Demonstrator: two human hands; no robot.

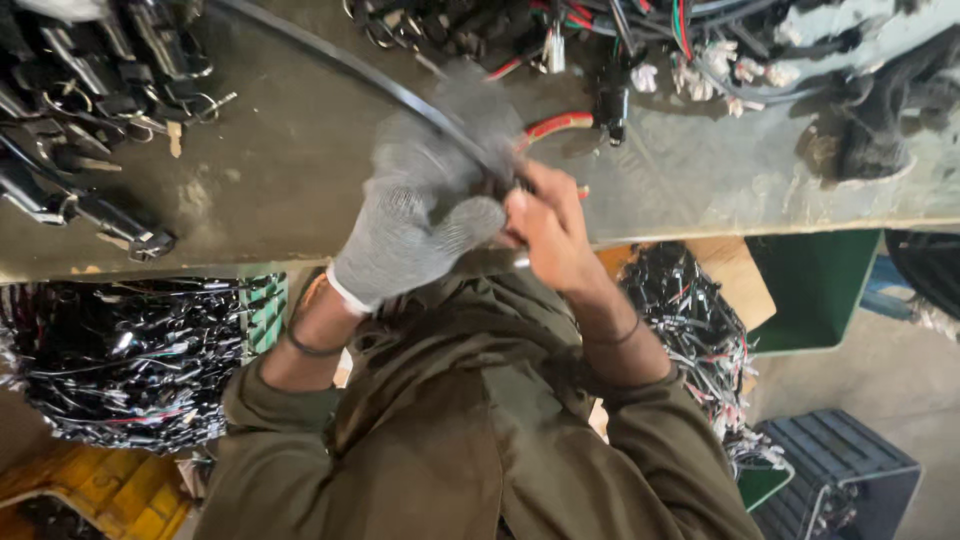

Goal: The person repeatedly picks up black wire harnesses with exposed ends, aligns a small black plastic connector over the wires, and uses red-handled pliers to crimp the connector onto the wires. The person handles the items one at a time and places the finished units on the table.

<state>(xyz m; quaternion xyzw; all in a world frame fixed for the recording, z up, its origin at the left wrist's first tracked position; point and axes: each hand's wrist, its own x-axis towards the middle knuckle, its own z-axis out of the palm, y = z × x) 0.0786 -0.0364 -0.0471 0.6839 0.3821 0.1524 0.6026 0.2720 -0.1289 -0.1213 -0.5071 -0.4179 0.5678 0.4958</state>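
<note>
Between gloved left hand (420, 215) and bare right hand (548, 232), both closed around black cable (340, 62)

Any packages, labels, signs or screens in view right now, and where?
No labels, signs or screens show.
Cardboard box: under the bench edge, right; brown, angular, holding wire bundles.
Green bin: right of the box; boxy, dark green.
Dark crate: floor, lower right; ribbed, blue-black.
Yellow crate: floor, lower left.
</note>
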